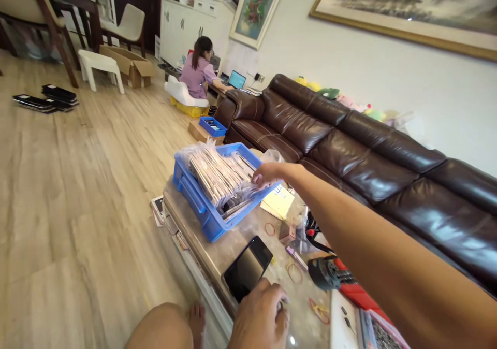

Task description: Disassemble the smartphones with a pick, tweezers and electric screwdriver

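Under right hand: blue crate (202,210) on the stone tabletop (233,241), packed with bagged flat panels (217,177) standing on edge.
Right hand (266,173): arm stretched out, fingers bent down onto the packet tops at the crate's far corner; grip hidden, cannot tell if one is pinched.
Left hand (259,319): close to the body, loosely curled, knuckles up; fingertips at the near edge of a black glass panel (247,267). Cannot tell if it holds anything.
Just past right hand: pale yellow pad (278,202); rubber bands (270,229) loose between the two hands.
Right of left hand: black tool (325,274), red item under it.
Handling, packets: likely light singly, thin, stiff, slick film, so they slide; probably fragile. Best taken by the top edge, thumb against fingers, lifted straight up.
Handling, black panel: flat on the slab, smooth; take it by the long edges, not the face.
Far beyond right hand: brown leather sofa (349,142); a person (200,72) sits at a laptop.
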A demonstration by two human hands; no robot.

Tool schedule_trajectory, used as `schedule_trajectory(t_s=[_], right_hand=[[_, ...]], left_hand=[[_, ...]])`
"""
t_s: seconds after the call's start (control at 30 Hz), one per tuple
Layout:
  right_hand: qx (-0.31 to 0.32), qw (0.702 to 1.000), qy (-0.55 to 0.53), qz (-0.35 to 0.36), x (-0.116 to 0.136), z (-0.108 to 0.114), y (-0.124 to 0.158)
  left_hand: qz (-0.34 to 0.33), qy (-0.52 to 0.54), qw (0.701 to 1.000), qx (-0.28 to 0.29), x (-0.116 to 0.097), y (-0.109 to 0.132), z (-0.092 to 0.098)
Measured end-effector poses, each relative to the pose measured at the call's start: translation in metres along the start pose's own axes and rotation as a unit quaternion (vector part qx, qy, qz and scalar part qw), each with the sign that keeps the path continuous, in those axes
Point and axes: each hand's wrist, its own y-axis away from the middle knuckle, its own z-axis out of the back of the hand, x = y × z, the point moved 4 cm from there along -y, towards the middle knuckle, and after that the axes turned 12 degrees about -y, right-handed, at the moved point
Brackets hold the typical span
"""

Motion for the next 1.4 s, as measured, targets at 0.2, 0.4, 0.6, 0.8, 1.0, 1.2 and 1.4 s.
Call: schedule_trajectory(t_s=[0.2, 0.4, 0.6, 0.8, 1.0, 1.2, 1.4], right_hand=[[0.009, 0.998, -0.064, 0.004, 0.006, -0.027, 0.002], [-0.076, 0.99, -0.119, 0.021, -0.001, -0.018, 0.033], [-0.161, 0.974, -0.159, 0.015, -0.043, -0.042, 0.168], [-0.097, 0.962, -0.242, -0.079, -0.088, -0.155, 0.345], [-0.117, 0.897, -0.368, -0.212, -0.118, -0.245, 0.489], [-0.104, 0.91, -0.349, -0.199, -0.079, -0.278, 0.506], [-0.117, 0.92, -0.336, -0.164, -0.056, -0.273, 0.514]], left_hand=[[-0.005, -0.012, 1.0, 0.025, -0.006, -0.002, -0.004], [-0.042, -0.03, 0.998, -0.033, -0.006, 0.001, -0.013], [-0.07, -0.039, 0.993, -0.085, -0.004, 0.004, -0.009], [-0.093, -0.05, 0.982, -0.157, -0.002, 0.008, 0.009], [-0.052, -0.103, 0.952, -0.283, 0.023, 0.016, 0.047], [-0.055, -0.267, 0.924, -0.268, 0.024, 0.012, 0.046], [-0.022, -0.422, 0.889, -0.177, 0.023, 0.0, 0.022]])
